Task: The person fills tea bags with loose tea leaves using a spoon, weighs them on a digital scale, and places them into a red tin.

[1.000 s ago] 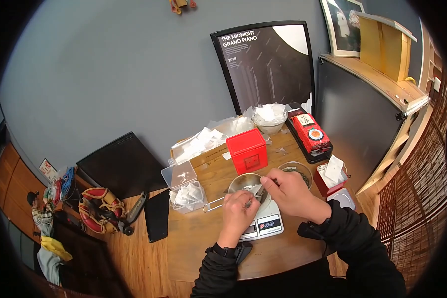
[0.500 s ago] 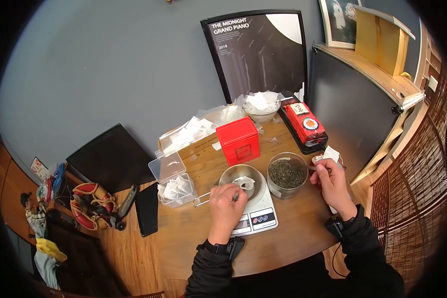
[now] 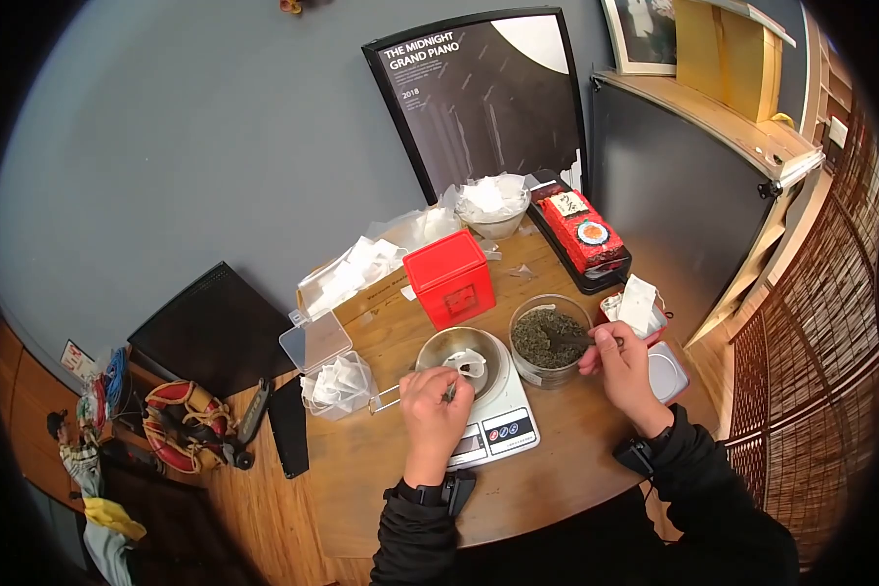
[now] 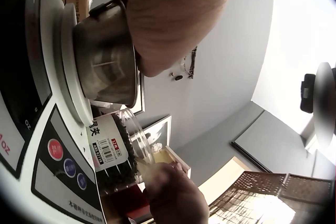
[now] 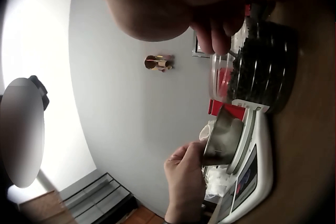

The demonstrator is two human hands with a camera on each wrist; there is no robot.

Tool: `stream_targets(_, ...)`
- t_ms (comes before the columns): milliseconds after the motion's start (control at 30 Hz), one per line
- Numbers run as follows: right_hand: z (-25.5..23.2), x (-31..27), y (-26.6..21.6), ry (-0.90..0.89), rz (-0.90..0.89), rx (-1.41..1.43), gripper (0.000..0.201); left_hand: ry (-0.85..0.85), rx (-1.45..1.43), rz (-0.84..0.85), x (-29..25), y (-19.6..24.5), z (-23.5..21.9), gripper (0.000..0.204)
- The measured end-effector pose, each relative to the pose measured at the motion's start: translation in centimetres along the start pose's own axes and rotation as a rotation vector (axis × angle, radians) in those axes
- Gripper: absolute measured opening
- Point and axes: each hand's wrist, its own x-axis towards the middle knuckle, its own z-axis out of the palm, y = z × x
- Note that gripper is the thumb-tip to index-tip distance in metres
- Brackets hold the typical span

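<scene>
Over a metal pan (image 3: 431, 352) on a white kitchen scale (image 3: 511, 434), my left hand (image 3: 434, 410) pinches a small white tea bag (image 3: 472, 362), its mouth spread into a ring. A thin handle sticks out from the pan on the left. My right hand (image 3: 627, 376) grips the handle of a dark spoon (image 3: 568, 341), whose tip is among dried tea leaves (image 3: 545, 327). The leaves fill much of a clear jar (image 4: 111, 142) just right of the scale, with a barcode label on its side. My right fingers are right at the jar's rim.
A red tin (image 3: 451, 283) stands behind the pan. At left, a plastic box (image 3: 340, 402) holds several filled bags. White bags lie in a carton (image 3: 361, 293) and a glass bowl (image 3: 498, 227) at the back. On the right are a red package (image 3: 584, 234) and an open tin (image 3: 664, 330).
My right hand has left the tea bag over the pan and moved right to the jar, and its spoon has gone into the leaves. The left hand still holds the bag at the pan.
</scene>
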Motion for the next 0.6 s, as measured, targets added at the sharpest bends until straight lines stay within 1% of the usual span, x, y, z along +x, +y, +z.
stream_targets(33, -0.05, 0.11, 0.14, 0.04, 0.023, 0.02, 0.026, 0.003, -0.002, -0.001, -0.02, -0.02, -0.02, 0.004)
stream_targets(67, -0.13, 0.23, 0.32, 0.04, 0.024, 0.02, 0.026, 0.008, -0.004, -0.003, -0.02, -0.03, -0.04, 0.004)
stream_targets(133, -0.3, 0.36, 0.59, 0.1, 0.069, 0.083, 0.027, 0.007, -0.002, -0.004, 0.0, 0.02, -0.08, 0.004)
stream_targets(233, -0.36, 0.36, 0.5, 0.152, 0.089, 0.142, 0.027, 0.006, -0.001, -0.002, 0.0, 0.01, -0.02, 0.004)
stream_targets(267, -0.38, 0.34, 0.58, 0.154, 0.09, 0.142, 0.027, 0.003, -0.002, -0.001, 0.0, 0.0, 0.0, 0.004)
stream_targets(433, -0.41, 0.02, 0.8, 0.19, 0.169, 0.363, 0.028, 0.011, 0.009, 0.019, 0.0, -0.01, 0.12, 0.005)
stream_targets(533, -0.5, -0.08, 0.7, 0.224, 0.172, 0.408, 0.028, 0.012, 0.01, 0.038, -0.04, -0.04, 0.17, 0.007)
stream_targets(600, -0.56, -0.13, 0.59, 0.212, 0.187, 0.443, 0.028, 0.011, 0.011, 0.044, -0.04, -0.02, 0.14, 0.007)
